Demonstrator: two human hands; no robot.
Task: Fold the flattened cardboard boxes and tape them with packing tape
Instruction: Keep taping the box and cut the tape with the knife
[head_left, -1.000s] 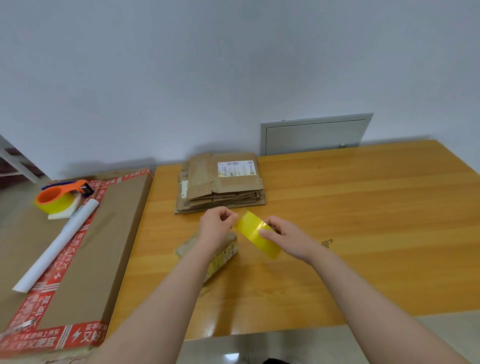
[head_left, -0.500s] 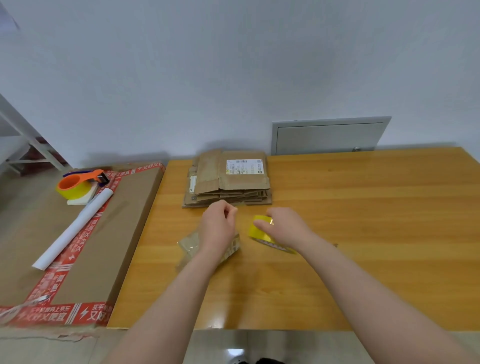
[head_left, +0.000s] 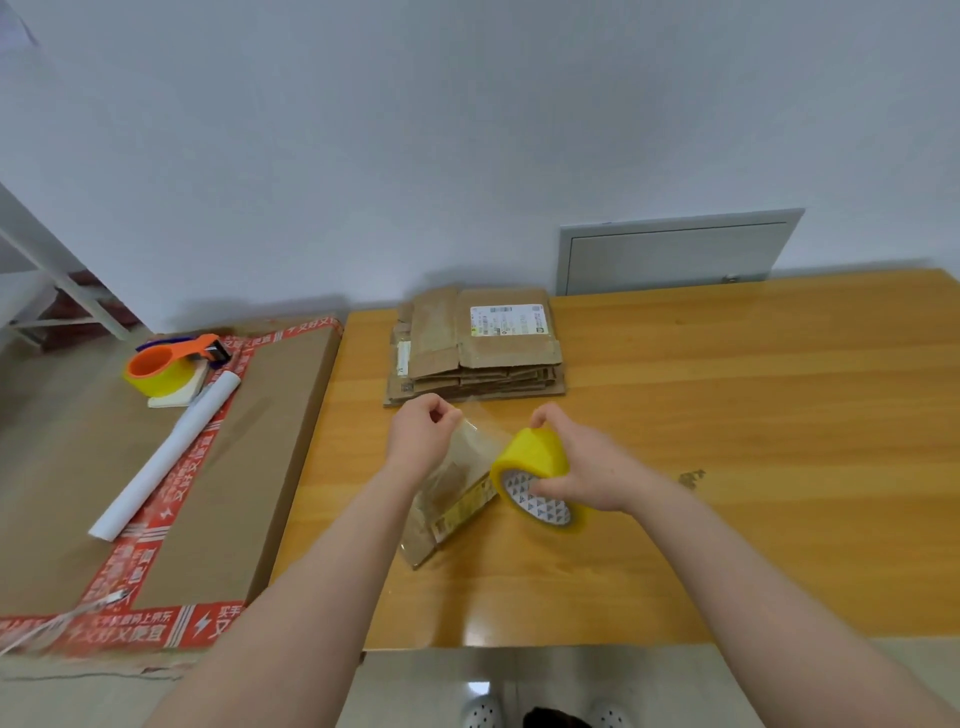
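My right hand (head_left: 587, 462) grips a yellow roll of packing tape (head_left: 535, 473) just above the wooden table (head_left: 727, 415). My left hand (head_left: 421, 441) pinches the free end of a clear tape strip (head_left: 475, 441) stretched from the roll. Under the strip lies a small folded cardboard box (head_left: 447, 514), partly hidden by my left forearm. A stack of flattened cardboard boxes (head_left: 475, 353) with a white label on top sits at the table's far edge, just beyond my hands.
To the left a large flat carton with red printed tape (head_left: 156, 467) carries an orange tape dispenser with a yellow roll (head_left: 171, 366) and a white paper roll (head_left: 166, 457). A grey wall hatch (head_left: 675, 254) stands behind the table. Shoes show at the bottom.
The roll has turned in my right hand and shows its core. My hands have moved apart, drawing a clear strip out between them over the small box.
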